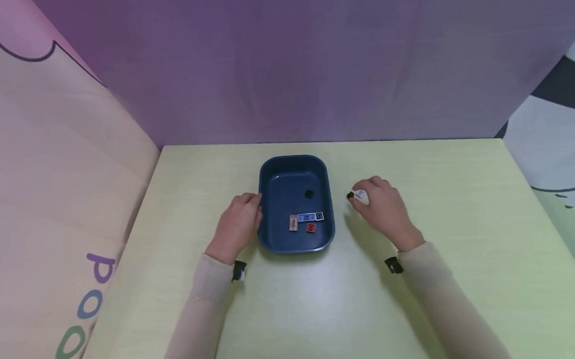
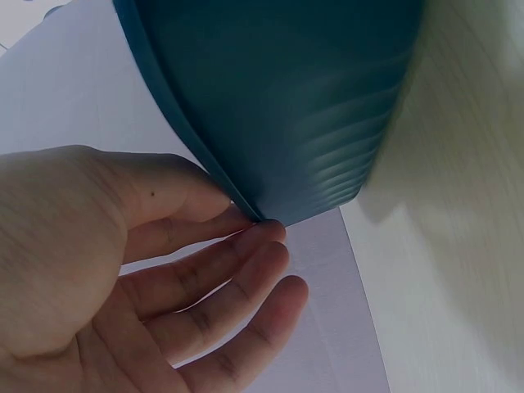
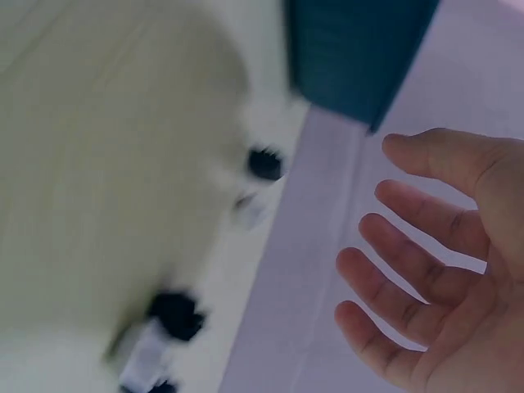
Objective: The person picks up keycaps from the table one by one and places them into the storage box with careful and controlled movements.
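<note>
My left hand (image 1: 236, 225) is at the left side of a dark blue tray (image 1: 281, 196). In the left wrist view, its thumb and forefinger pinch the tray's rim, while the other fingers lie loosely curved below. To the right of the tray, my right hand (image 1: 385, 209) is over a small black-and-white item (image 1: 361, 196), partly hidden by the hand in the head view. The right wrist view shows the fingers spread and gently bent with nothing between them. Blurred black-and-white pieces (image 3: 176, 315) lie on the table there.
Inside the tray are a black square piece (image 1: 309, 193), a pinkish strip (image 1: 293, 223), a blue strip (image 1: 310, 217) and a red square piece (image 1: 311, 228). The pale wooden table (image 1: 294, 309) meets a purple wall (image 1: 286, 65) behind. Printed panels stand at both sides.
</note>
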`<state>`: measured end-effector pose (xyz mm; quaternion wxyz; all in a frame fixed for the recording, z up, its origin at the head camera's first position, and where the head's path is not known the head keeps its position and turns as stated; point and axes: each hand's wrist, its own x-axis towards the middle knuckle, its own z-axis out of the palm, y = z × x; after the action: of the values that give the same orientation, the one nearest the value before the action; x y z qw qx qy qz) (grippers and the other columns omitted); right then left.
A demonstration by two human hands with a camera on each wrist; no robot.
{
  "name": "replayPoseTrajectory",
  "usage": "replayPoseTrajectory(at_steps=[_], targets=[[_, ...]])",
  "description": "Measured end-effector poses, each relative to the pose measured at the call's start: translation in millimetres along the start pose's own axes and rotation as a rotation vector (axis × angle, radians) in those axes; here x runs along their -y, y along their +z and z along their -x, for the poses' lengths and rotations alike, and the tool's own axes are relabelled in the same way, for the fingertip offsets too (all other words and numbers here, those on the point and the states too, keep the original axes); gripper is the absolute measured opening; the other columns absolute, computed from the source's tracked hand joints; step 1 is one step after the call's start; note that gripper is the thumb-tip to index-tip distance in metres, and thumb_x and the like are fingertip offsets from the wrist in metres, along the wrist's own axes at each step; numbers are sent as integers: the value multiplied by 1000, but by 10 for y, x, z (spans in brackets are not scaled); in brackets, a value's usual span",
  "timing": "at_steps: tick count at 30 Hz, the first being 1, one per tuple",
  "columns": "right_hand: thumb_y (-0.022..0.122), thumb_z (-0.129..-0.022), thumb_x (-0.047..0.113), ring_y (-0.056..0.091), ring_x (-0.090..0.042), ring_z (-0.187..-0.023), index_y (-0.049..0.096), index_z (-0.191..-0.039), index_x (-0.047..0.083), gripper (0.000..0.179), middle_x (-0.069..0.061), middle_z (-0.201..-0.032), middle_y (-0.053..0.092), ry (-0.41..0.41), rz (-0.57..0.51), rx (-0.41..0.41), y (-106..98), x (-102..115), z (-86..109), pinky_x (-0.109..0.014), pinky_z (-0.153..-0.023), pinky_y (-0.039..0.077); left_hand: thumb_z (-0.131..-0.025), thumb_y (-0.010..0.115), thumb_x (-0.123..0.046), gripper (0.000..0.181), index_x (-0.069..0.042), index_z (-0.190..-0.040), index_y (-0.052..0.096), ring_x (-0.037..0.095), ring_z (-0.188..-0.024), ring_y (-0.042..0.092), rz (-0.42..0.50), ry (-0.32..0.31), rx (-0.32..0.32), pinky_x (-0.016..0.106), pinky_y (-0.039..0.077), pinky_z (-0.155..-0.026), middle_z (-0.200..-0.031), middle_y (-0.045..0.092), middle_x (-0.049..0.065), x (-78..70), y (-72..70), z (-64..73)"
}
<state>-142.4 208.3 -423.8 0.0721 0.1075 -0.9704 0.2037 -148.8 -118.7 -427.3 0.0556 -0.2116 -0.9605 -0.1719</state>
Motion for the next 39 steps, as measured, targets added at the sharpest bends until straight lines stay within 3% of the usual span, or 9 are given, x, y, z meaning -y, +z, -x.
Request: replayPoseTrajectory(at_steps=[7,13,19,29,39], targets=[[68,-94,18,59,-46,-101,68,-113,-4,29,-28,-112,62,101,60,73,24,-245,-37,-60,-79,50,-97,62,-6,37,10,-130,60,37,-108,62,-1,3,0,43,56,-88,-121,64,24,2,-5,5],[64,-96,25,58,-47,-101,65,-116,-6,37,-29,-113,60,199,79,177,69,-303,-112,-60,-82,50,-97,62,-5,36,10,-130,60,37,-108,62,3,4,-7,43,57,-87,-121,64,24,1,-11,1],[65,-95,25,61,-40,-91,68,-110,-4,33,-23,-104,63,254,97,206,130,-328,-163,-57,-77,51,-97,63,-5,37,10,-130,60,37,-107,62,10,4,-1,43,57,-87,-121,64,24,-2,-11,8],[64,-95,25,62,-36,-83,68,-105,-3,30,-20,-97,65,249,115,200,164,-351,-206,-56,-75,51,-97,62,-5,36,10,-129,60,36,-107,62,8,13,-16,43,57,-87,-120,64,24,-1,-8,15],[62,-97,24,62,-37,-87,68,-109,-4,31,-21,-100,65,257,130,219,168,-358,-192,-57,-76,51,-96,63,-6,36,10,-129,61,37,-107,62,5,14,-19,43,57,-87,-120,64,24,-6,0,26]])
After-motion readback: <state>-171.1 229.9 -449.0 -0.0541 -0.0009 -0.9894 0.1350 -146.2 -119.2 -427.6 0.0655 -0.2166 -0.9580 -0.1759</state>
